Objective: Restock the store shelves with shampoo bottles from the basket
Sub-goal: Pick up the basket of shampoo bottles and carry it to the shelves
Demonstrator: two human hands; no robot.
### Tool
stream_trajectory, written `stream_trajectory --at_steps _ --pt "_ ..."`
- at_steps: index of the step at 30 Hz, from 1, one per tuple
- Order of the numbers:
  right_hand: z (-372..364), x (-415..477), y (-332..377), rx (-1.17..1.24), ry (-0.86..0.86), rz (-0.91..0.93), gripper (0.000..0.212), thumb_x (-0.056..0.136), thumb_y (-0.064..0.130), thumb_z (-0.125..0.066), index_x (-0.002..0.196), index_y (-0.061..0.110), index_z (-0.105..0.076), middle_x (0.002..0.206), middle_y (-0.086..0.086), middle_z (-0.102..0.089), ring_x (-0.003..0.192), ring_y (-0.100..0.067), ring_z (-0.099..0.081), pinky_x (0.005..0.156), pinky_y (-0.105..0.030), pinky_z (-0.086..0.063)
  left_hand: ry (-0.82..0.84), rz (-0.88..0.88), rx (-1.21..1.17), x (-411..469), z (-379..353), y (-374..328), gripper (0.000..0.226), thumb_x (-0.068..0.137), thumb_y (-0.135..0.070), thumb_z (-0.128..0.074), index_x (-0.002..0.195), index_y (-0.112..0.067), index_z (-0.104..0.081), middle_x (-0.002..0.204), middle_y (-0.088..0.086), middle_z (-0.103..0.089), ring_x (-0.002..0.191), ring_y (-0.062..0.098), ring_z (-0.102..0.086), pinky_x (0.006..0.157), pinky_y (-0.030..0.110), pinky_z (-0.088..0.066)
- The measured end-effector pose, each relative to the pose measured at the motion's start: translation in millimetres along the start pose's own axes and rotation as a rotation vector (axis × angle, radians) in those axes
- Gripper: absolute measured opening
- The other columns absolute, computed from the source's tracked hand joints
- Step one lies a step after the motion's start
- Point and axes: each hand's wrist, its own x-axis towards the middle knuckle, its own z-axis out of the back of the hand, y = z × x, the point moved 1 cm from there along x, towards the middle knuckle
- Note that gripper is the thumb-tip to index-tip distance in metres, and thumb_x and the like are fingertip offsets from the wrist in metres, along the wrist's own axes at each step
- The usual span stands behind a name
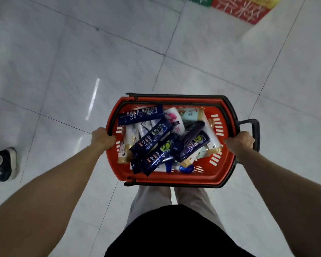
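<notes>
A red plastic basket point(223, 164) with black handles hangs above the floor in front of my legs. It is heaped with several shampoo bottles: dark blue ones point(152, 140) on top, white and pale green ones point(192, 114) beneath and behind. My left hand point(102, 139) grips the basket's left rim. My right hand point(239, 143) grips its right rim, beside a black handle point(253, 127). No shelf is in view.
Glossy white floor tiles point(119, 62) stretch all around. Another person's dark-and-white shoe point(6, 164) stands at the left edge. A red mat point(243, 8) and a green mat point(198, 0) lie at the top right.
</notes>
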Motion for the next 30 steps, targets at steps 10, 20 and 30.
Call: stream_trajectory --at_steps 10,20,30 --pt "52 -89 115 -0.151 -0.034 0.367 0.015 0.086 0.014 -0.068 0.081 0.003 -0.059 0.067 -0.008 -0.049 0.053 -0.022 -0.052 0.041 -0.023 -0.037 -0.043 0.171 -0.316 -71 34 96 0.030 0.095 -0.027 -0.068 0.110 -0.002 -0.068 0.097 0.016 -0.074 0.078 0.028 -0.072 0.070 0.033 -0.059" --pt "21 -153 227 -0.465 0.088 0.767 0.033 0.087 0.025 -0.073 0.102 -0.005 -0.069 0.091 -0.023 -0.069 0.081 -0.036 -0.069 0.061 -0.029 -0.047 -0.143 0.447 -0.709 -159 -29 183 0.024 0.094 -0.027 -0.067 0.099 -0.005 -0.073 0.086 0.005 -0.074 0.072 0.018 -0.072 0.060 0.024 -0.058" --pt "-58 -263 262 -0.873 0.182 1.145 0.029 0.085 0.021 -0.075 0.103 -0.002 -0.072 0.096 -0.022 -0.071 0.073 -0.033 -0.065 0.067 -0.032 -0.055 -0.187 0.895 -1.094 -279 -156 217 0.022 0.086 -0.016 -0.066 0.100 0.001 -0.071 0.090 0.013 -0.073 0.083 0.031 -0.073 0.073 0.036 -0.062"
